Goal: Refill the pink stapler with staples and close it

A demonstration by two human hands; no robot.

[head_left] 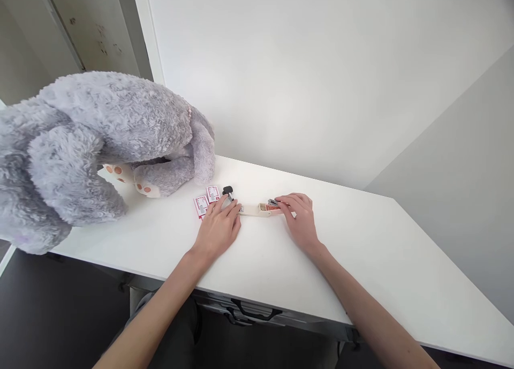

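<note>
A cream stapler (257, 210) lies opened out flat on the white table (361, 262), between my hands. My left hand (219, 227) rests palm down with its fingers laid over the stapler's left end. My right hand (299, 219) has its fingertips pinched at the stapler's right end, on a small metal and red piece (273, 204) that may be a strip of staples. Two small red and white staple boxes (206, 200) lie just left of my left hand. A little black object (227, 190) sits beside them.
A big grey plush toy (100, 144) with pink paw pads lies across the table's left end and overhangs its edge. A white wall stands right behind the table. A black handle (249, 311) shows under the near edge.
</note>
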